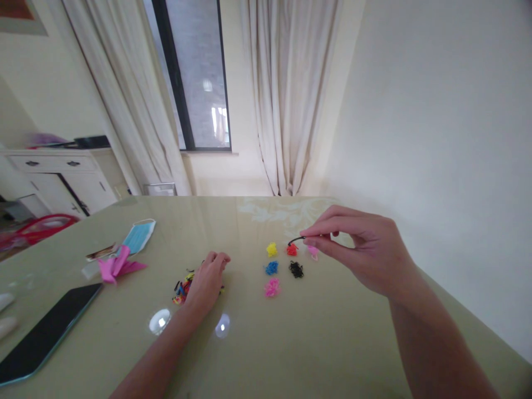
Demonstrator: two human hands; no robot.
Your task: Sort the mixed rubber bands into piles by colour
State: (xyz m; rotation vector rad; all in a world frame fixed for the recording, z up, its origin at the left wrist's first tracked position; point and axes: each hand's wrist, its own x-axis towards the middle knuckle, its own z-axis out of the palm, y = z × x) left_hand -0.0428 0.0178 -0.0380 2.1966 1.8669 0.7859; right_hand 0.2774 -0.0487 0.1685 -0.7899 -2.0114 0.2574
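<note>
My right hand (353, 244) is raised above the right of the table, its thumb and fingers pinching a thin black rubber band (296, 240). Below the band lie small sorted heaps: yellow (271, 249), red (292, 250), blue (271, 268), black (296, 270), bright pink (272, 287) and pale pink (313, 252), the last partly behind my fingers. Over a mixed pile of coloured rubber bands (182, 290) rests my left hand (208, 280), hiding much of it. Its fingers are loosely bent and slightly apart, with nothing visible in them; the thumb is hidden.
On the table's left (124, 343) lie a dark-screened tablet or phone (52, 327), a pink folded-paper piece (118, 267) and a blue face mask (139, 237). White objects (5, 313) sit at the left edge. A wall (436, 138) borders the right side.
</note>
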